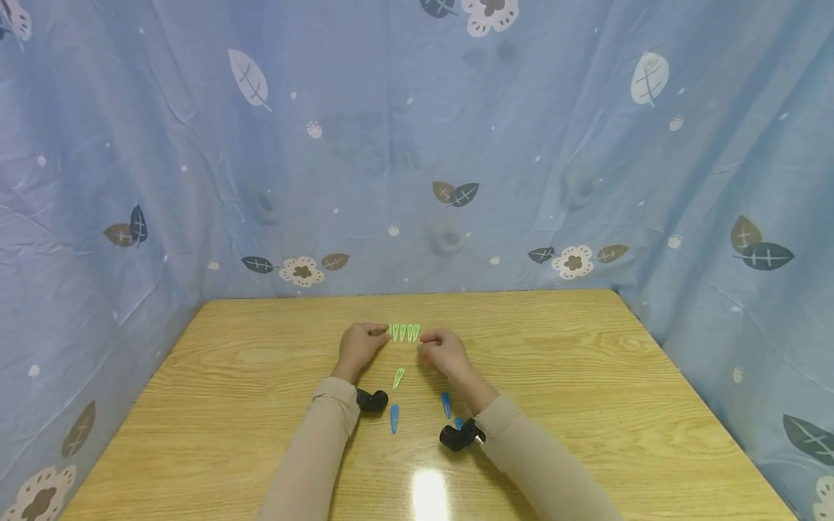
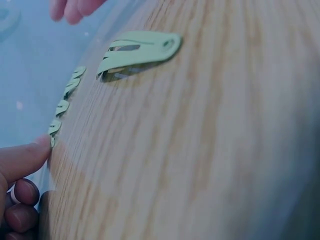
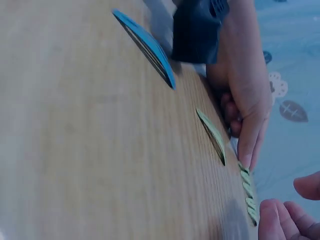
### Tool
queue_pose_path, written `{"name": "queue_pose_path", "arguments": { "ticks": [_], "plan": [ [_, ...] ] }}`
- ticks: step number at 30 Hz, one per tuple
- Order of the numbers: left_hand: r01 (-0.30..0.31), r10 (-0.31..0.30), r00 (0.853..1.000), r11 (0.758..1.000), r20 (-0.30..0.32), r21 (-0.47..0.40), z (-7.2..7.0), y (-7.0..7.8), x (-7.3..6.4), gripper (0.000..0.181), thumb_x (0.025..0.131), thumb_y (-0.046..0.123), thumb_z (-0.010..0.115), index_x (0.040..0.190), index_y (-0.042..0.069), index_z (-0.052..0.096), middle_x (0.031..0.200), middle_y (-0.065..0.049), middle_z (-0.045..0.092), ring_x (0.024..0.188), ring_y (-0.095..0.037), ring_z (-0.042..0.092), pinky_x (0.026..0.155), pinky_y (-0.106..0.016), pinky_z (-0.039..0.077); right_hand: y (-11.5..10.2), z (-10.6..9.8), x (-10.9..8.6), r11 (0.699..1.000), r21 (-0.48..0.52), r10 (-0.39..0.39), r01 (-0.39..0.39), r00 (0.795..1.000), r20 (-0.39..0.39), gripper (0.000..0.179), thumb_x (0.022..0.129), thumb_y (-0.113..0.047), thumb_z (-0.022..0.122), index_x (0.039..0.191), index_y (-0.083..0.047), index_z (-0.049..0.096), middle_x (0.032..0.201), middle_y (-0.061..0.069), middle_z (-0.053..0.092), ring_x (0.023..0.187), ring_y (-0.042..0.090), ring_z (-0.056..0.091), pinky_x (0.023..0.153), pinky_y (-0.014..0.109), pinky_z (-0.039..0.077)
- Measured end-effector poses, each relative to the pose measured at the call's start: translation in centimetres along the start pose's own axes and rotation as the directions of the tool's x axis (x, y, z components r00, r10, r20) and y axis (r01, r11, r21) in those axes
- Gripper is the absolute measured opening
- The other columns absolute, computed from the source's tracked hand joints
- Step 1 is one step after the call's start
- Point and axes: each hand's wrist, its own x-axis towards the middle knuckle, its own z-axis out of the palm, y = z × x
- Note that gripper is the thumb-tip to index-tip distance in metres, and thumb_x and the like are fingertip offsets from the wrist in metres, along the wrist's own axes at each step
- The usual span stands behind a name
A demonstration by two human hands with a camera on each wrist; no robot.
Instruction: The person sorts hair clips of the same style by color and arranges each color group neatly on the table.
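Risk: a brushing finger could skew the row of green clips [image 1: 403, 333], since thin, smooth teardrop clips likely slide on this glossy wood-grain table [image 1: 586, 405]. Left hand [image 1: 357, 349] pinches the row's left-end clip [image 1: 389, 332]; right hand [image 1: 448, 353] beside its right end, fingers parted, holding nothing. Loose green clip [image 1: 399, 378], blue clips [image 1: 394, 418] nearside of row.

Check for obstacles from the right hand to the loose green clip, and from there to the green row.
Nothing visible blocks either path: bare tabletop separates the right hand from the loose green clip, and that clip from the green row.
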Motion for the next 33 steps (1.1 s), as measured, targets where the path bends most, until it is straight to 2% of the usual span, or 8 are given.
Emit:
{"name": "queue_pose_path", "arguments": {
  "ticks": [7, 12, 17, 22, 25, 28, 31, 33],
  "plan": [
    [0.0, 0.0, 1.0, 1.0, -0.01, 0.008, 0.0, 0.1, 0.0, 0.03, 0.086, 0.031, 0.071, 0.113, 0.019, 0.072, 0.114, -0.003, 0.07, 0.112, -0.027, 0.061, 0.095, -0.046, 0.048, 0.2, 0.0, -2.0, 0.992, -0.058, -0.112, 0.115, 0.992, 0.052, 0.03, 0.089, -0.015, 0.063, 0.113, 0.003, 0.062, 0.099, 0.011, 0.064, 0.086, 0.018, 0.059, 0.073, 0.028, 0.052],
    [-0.007, 0.007, 1.0, 1.0, -0.011, 0.012, 0.0, 0.2, -0.1, 0.029, 0.085, 0.03, 0.071, 0.112, 0.018, 0.072, 0.114, -0.004, 0.07, 0.113, -0.027, 0.061, 0.096, -0.045, 0.048, 0.3, 0.4, -3.2, 0.983, -0.074, -0.159, 0.166, 0.982, 0.098, 0.03, 0.089, -0.015, 0.064, 0.112, 0.005, 0.061, 0.1, 0.011, 0.065, 0.087, 0.018, 0.06, 0.074, 0.03, 0.054],
    [-0.025, 0.026, 1.0, 1.0, -0.017, 0.012, -0.1, 0.4, -0.3, 0.029, 0.086, 0.028, 0.07, 0.112, 0.017, 0.072, 0.115, -0.005, 0.069, 0.113, -0.028, 0.06, 0.096, -0.046, 0.048, 0.2, 1.0, -3.9, 0.971, -0.121, -0.191, 0.207, 0.973, 0.132, 0.03, 0.088, -0.014, 0.064, 0.11, 0.005, 0.062, 0.097, 0.011, 0.065, 0.085, 0.018, 0.062, 0.07, 0.029, 0.054],
    [-0.034, 0.034, 0.999, 0.999, -0.015, 0.012, -0.1, 0.5, -0.3, 0.029, 0.086, 0.027, 0.071, 0.112, 0.016, 0.073, 0.114, -0.006, 0.069, 0.112, -0.026, 0.061, 0.094, -0.044, 0.049, 0.3, 1.7, -3.9, 0.959, -0.189, -0.189, 0.212, 0.973, 0.133, 0.026, 0.087, -0.013, 0.063, 0.107, 0.005, 0.062, 0.094, 0.012, 0.066, 0.077, 0.016, 0.062, 0.064, 0.027, 0.053],
    [-0.033, 0.034, 0.999, 0.999, -0.012, 0.019, -0.2, 0.6, -0.4, 0.028, 0.086, 0.027, 0.07, 0.112, 0.016, 0.073, 0.114, -0.006, 0.069, 0.093, -0.023, 0.065, 0.085, -0.039, 0.052, 0.3, 2.2, -3.8, 0.956, -0.223, -0.168, 0.193, 0.978, 0.126, 0.023, 0.086, -0.011, 0.063, 0.104, 0.004, 0.063, 0.089, 0.01, 0.065, 0.069, 0.014, 0.062, 0.059, 0.024, 0.051],
    [-0.033, 0.033, 0.999, 0.999, -0.009, 0.022, -0.2, 0.6, -0.4, 0.027, 0.087, 0.026, 0.069, 0.112, 0.016, 0.073, 0.114, -0.006, 0.07, 0.066, -0.019, 0.053, 0.072, -0.033, 0.047, 0.4, 2.7, -3.6, 0.954, -0.241, -0.156, 0.18, 0.981, 0.118, 0.021, 0.085, -0.009, 0.064, 0.101, 0.004, 0.063, 0.084, 0.009, 0.064, 0.063, 0.013, 0.06, 0.055, 0.023, 0.05],
    [-0.029, 0.03, 1.0, 0.999, -0.01, 0.031, -0.2, 0.6, -0.4, 0.027, 0.087, 0.027, 0.07, 0.111, 0.017, 0.073, 0.113, -0.005, 0.07, 0.063, -0.018, 0.05, 0.071, -0.031, 0.046, 0.5, 3.1, -3.5, 0.951, -0.262, -0.146, 0.167, 0.985, 0.096, 0.018, 0.084, -0.008, 0.066, 0.097, 0.004, 0.063, 0.081, 0.008, 0.063, 0.062, 0.012, 0.058, 0.055, 0.022, 0.049],
    [-0.032, 0.032, 0.999, 0.999, -0.009, 0.035, -0.2, 0.6, -0.4, 0.027, 0.086, 0.028, 0.07, 0.111, 0.017, 0.073, 0.113, -0.005, 0.07, 0.07, -0.019, 0.057, 0.074, -0.034, 0.05, 0.4, 3.4, -3.5, 0.942, -0.296, -0.144, 0.159, 0.987, 0.073, 0.015, 0.083, -0.009, 0.067, 0.093, 0.002, 0.063, 0.079, 0.006, 0.063, 0.063, 0.012, 0.057, 0.055, 0.022, 0.049]
  ]
}}
